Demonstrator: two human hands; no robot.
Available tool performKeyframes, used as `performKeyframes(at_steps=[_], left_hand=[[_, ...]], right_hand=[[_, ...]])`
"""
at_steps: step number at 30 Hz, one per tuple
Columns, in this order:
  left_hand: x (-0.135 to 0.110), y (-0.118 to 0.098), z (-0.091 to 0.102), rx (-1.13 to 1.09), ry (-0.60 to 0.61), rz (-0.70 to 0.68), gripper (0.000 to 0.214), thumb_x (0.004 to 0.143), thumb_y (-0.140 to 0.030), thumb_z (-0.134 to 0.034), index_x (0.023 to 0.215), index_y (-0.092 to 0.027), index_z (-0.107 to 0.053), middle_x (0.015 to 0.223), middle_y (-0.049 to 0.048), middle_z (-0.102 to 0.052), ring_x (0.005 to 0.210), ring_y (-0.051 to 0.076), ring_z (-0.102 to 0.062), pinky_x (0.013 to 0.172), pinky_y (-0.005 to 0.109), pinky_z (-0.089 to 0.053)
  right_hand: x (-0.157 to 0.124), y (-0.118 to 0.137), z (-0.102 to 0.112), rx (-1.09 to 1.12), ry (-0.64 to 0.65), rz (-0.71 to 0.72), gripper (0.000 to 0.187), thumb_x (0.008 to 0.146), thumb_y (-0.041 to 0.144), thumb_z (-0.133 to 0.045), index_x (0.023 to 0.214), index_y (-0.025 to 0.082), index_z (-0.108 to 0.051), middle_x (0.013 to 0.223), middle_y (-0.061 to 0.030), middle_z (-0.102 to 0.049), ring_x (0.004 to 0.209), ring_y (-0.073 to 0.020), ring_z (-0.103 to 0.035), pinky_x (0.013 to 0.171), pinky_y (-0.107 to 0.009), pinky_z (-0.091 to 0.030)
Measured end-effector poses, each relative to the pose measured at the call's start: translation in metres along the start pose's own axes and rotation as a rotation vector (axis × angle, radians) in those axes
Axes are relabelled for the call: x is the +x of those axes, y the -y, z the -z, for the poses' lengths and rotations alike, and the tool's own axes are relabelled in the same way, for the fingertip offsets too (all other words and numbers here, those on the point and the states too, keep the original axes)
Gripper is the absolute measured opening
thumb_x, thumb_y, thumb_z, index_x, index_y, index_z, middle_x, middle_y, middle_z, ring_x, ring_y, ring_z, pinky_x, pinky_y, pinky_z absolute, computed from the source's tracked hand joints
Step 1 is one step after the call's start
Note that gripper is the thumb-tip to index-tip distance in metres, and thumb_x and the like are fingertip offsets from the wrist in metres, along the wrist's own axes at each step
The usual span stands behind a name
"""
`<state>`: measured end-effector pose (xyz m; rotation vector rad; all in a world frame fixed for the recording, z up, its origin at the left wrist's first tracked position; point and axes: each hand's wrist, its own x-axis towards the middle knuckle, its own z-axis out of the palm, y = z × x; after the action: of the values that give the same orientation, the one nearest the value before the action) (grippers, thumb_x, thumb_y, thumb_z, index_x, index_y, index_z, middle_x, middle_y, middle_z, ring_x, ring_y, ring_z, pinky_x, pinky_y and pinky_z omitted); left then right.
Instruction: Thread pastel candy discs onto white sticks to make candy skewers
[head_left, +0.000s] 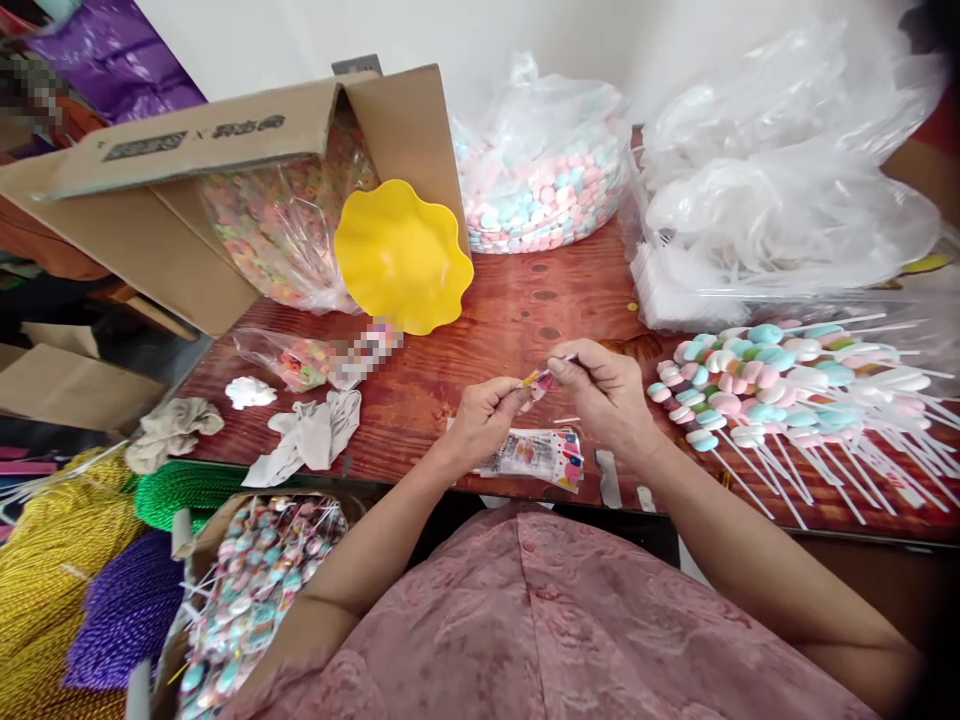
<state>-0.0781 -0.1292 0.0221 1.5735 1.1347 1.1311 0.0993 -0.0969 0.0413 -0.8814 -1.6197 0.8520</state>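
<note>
My left hand (486, 425) is closed, thumb and fingers pinching a small printed plastic bag (537, 384). On the other side my right hand (609, 395) pinches the top end of the same bag; I cannot make out whether anything is inside it. Under my hands, a stack of flat printed bags (529, 456) lies at the table's front edge. To the right is a pile of marshmallow skewers (765, 385) on white sticks, in pink, blue and white.
A yellow wavy-edged bowl (405, 258) leans by a cardboard box (217, 150) holding bagged gummy candy. Behind stands a big bag of marshmallows (540, 180). Clear plastic bags (787, 210) fill the back right. Crumpled gloves (311, 435) lie left; below, a box holds wrapped skewers (255, 590).
</note>
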Motion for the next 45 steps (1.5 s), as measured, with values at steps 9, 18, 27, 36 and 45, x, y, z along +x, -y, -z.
performKeyframes(at_steps=[9, 18, 27, 36, 45], left_hand=[[-0.003, -0.019, -0.011, -0.152, 0.113, 0.182, 0.045, 0.09, -0.057, -0.053, 0.073, -0.015, -0.057, 0.069, -0.0015, -0.051, 0.063, 0.008, -0.046, 0.061, 0.021, -0.038], [0.001, -0.024, 0.013, -0.374, 0.467, 0.488, 0.046, 0.082, -0.059, -0.063, 0.072, -0.015, -0.054, 0.067, -0.0009, -0.053, 0.056, 0.007, -0.047, 0.057, 0.02, -0.038], [-0.019, -0.009, 0.021, -0.452, 0.822, 0.645, 0.047, 0.081, -0.058, -0.06, 0.066, -0.017, -0.045, 0.062, 0.0004, -0.052, 0.051, 0.01, -0.051, 0.052, 0.023, -0.04], [-0.024, -0.01, 0.02, 0.819, 0.463, -0.081, 0.03, 0.093, -0.026, -0.037, 0.083, -0.014, -0.063, 0.081, 0.0092, -0.062, 0.076, 0.019, -0.057, 0.075, 0.035, -0.045], [-0.015, 0.003, 0.016, -0.364, 0.068, 0.589, 0.035, 0.072, -0.048, -0.075, 0.074, -0.014, -0.065, 0.065, -0.0002, -0.062, 0.049, 0.007, -0.053, 0.049, 0.019, -0.038]], right_hand=[[-0.025, -0.001, -0.017, 0.321, -0.041, -0.246, 0.014, 0.079, 0.028, -0.073, 0.07, 0.02, -0.067, 0.069, 0.0013, -0.065, 0.063, -0.0123, -0.058, 0.063, -0.027, -0.048], [-0.023, -0.002, -0.011, -0.118, -0.176, 0.054, 0.01, 0.088, 0.03, -0.065, 0.082, 0.022, -0.067, 0.077, -0.0028, -0.066, 0.07, -0.0168, -0.059, 0.066, -0.032, -0.048], [-0.047, 0.002, 0.015, -0.78, 0.551, 0.637, 0.028, 0.1, 0.019, -0.041, 0.109, 0.026, -0.066, 0.089, -0.0008, -0.071, 0.101, -0.0216, -0.057, 0.103, -0.052, -0.026], [-0.031, -0.019, 0.001, -0.582, 0.69, -0.051, 0.03, 0.095, 0.023, -0.051, 0.074, 0.017, -0.071, 0.071, -0.0019, -0.066, 0.069, -0.0139, -0.053, 0.069, -0.029, -0.04], [0.012, -0.056, 0.075, -1.376, 0.627, -0.102, 0.027, 0.081, 0.006, -0.049, 0.083, 0.014, -0.075, 0.099, -0.0183, -0.066, 0.102, -0.0323, -0.047, 0.082, -0.046, -0.033]])
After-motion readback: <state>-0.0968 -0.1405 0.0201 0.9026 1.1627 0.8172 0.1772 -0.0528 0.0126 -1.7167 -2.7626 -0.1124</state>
